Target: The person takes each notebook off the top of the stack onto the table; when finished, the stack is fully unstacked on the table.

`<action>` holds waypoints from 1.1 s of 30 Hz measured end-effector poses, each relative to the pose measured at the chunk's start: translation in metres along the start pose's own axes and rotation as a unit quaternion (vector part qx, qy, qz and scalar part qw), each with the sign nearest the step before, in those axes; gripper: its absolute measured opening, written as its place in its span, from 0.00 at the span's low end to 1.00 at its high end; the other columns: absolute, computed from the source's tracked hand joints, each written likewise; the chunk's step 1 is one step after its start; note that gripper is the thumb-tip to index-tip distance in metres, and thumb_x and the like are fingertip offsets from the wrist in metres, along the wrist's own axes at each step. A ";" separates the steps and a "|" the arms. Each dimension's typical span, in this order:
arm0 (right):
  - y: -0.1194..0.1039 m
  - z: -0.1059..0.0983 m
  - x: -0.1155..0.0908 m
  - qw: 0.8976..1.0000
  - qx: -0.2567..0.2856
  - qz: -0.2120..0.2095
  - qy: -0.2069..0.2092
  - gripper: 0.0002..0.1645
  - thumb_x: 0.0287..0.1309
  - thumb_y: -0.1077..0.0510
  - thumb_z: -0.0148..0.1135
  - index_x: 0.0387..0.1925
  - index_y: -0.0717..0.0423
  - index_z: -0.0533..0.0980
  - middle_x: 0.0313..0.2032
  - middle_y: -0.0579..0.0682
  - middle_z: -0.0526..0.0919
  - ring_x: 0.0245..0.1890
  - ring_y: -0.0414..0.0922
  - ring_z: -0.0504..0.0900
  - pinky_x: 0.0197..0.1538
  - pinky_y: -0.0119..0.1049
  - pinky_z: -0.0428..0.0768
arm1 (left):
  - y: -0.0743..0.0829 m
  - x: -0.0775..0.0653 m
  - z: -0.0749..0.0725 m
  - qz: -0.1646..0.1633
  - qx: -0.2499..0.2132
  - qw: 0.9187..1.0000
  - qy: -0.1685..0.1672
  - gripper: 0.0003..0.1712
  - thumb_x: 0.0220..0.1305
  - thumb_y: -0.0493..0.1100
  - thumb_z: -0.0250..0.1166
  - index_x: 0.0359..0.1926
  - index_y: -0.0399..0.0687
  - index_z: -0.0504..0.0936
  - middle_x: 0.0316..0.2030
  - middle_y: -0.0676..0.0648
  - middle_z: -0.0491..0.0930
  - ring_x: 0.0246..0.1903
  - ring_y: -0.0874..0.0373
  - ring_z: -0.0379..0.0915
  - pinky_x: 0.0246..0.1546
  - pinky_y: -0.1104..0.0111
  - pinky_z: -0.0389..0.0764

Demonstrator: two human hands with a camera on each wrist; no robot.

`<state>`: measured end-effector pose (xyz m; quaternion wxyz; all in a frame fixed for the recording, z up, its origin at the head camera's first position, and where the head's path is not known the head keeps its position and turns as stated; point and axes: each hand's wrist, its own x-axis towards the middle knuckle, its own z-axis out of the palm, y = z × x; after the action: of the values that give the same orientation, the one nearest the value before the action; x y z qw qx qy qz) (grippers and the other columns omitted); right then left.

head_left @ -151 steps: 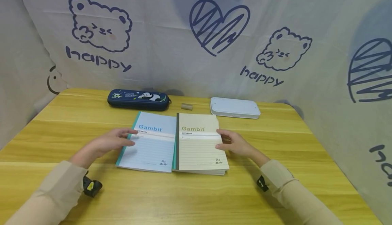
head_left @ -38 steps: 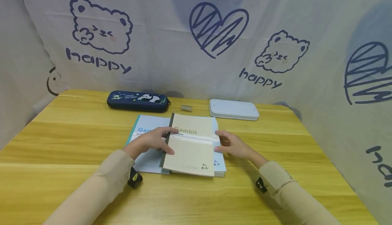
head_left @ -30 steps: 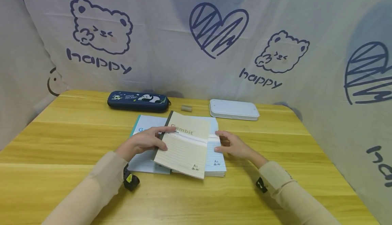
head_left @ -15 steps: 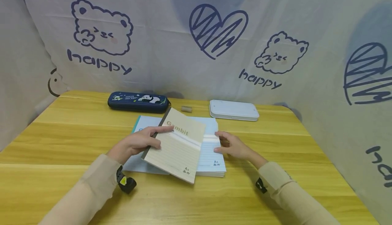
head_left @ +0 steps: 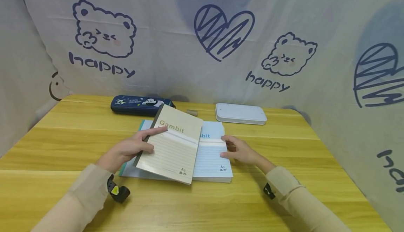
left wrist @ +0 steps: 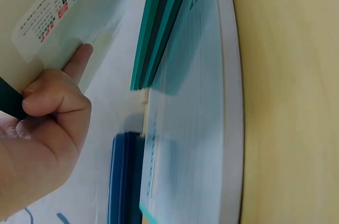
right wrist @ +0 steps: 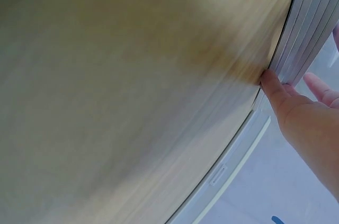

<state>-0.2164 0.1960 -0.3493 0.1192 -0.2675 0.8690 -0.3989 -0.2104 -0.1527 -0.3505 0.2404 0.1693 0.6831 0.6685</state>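
My left hand [head_left: 130, 149] grips the dark spine side of a cream Gambit notebook [head_left: 173, 148], index finger stretched across its cover. It is held tilted over two piles. In the left wrist view its back cover [left wrist: 63, 17] with a barcode faces the camera. Underneath, on the left, lies a light blue notebook [head_left: 134, 170] with a teal spine, mostly covered. To its right is a stack of notebooks [right wrist: 304, 28], topped by another light blue notebook [head_left: 214, 162], partly covered. The fingertips of my right hand [head_left: 243, 152] touch that stack's right edge.
At the table's back stand a navy pencil case [head_left: 135, 106] with a panda print and a white flat case [head_left: 241, 113]. Between them sits a small brownish cylinder [head_left: 192, 112]. A printed cloth [head_left: 170, 70] hangs behind the wooden table [head_left: 202, 211].
My left hand took the cream notebook off the right stack, lifted and tilted it, and carried it left over the left blue notebook. This uncovered a blue cover on the stack. My right hand stayed put.
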 end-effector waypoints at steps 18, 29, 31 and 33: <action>0.022 0.004 0.007 1.000 -0.026 -0.004 0.004 0.34 0.54 0.63 0.60 0.58 0.77 0.57 0.58 0.71 0.60 0.56 0.63 0.62 0.54 0.51 0.65 | -0.004 -0.043 -0.041 0.023 0.066 0.996 0.063 0.47 0.40 0.25 0.56 0.66 0.40 0.53 0.68 0.40 0.35 0.55 0.43 0.45 0.44 0.69 0.63; 0.036 0.003 0.010 1.000 -0.013 -0.008 0.004 0.38 0.53 0.56 0.62 0.59 0.73 0.59 0.59 0.67 0.60 0.57 0.60 0.62 0.55 0.48 0.65 | -0.013 -0.076 -0.073 0.060 0.102 0.992 0.048 0.46 0.47 0.25 0.57 0.68 0.46 0.50 0.68 0.42 0.31 0.64 0.45 0.24 0.60 0.58 0.48; 0.035 0.003 0.009 1.000 -0.013 -0.008 0.004 0.38 0.53 0.56 0.62 0.59 0.73 0.59 0.59 0.68 0.60 0.57 0.61 0.62 0.55 0.49 0.65 | -0.016 -0.082 -0.079 0.075 0.109 0.991 0.035 0.46 0.50 0.26 0.57 0.68 0.47 0.49 0.68 0.44 0.31 0.65 0.50 0.26 0.56 0.70 0.55; 0.034 0.003 0.009 1.000 -0.012 -0.008 0.004 0.38 0.53 0.56 0.62 0.58 0.74 0.59 0.59 0.68 0.60 0.57 0.61 0.62 0.55 0.49 0.65 | -0.018 -0.087 -0.085 0.091 0.106 0.990 0.024 0.45 0.52 0.27 0.57 0.69 0.48 0.48 0.69 0.48 0.32 0.65 0.55 0.26 0.59 0.68 0.52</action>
<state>-0.2354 0.2076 -0.3768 0.1091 -0.2737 0.8721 -0.3906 -0.1837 -0.2726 -0.3601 0.1432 0.2393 0.7376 0.6150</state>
